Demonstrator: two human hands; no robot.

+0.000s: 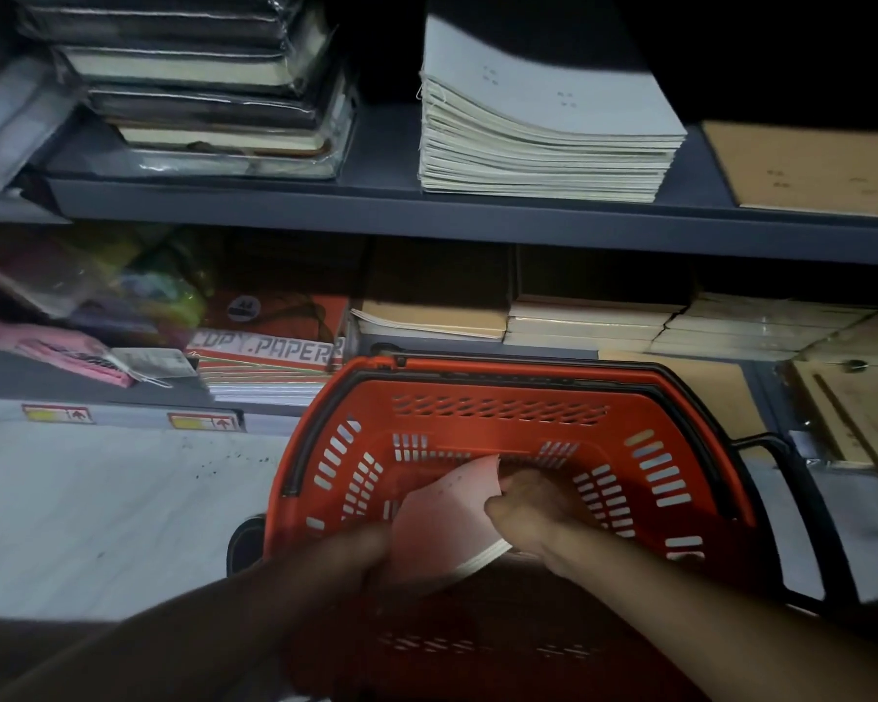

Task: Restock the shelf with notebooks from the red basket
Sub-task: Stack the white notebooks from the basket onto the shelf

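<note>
Pink notebooks (447, 519), a thin bundle, sit between my hands inside the basket (498, 397). My left hand (346, 564) grips their near left edge, fingers curled round it. My right hand (528, 504) pinches the far right corner, thumb on the cover. Above, the shelf (376, 200) carries a white stack (543, 129).

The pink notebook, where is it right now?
Head view, lower centre: the pink notebook is inside the red basket, held between the left hand and right hand.
</note>
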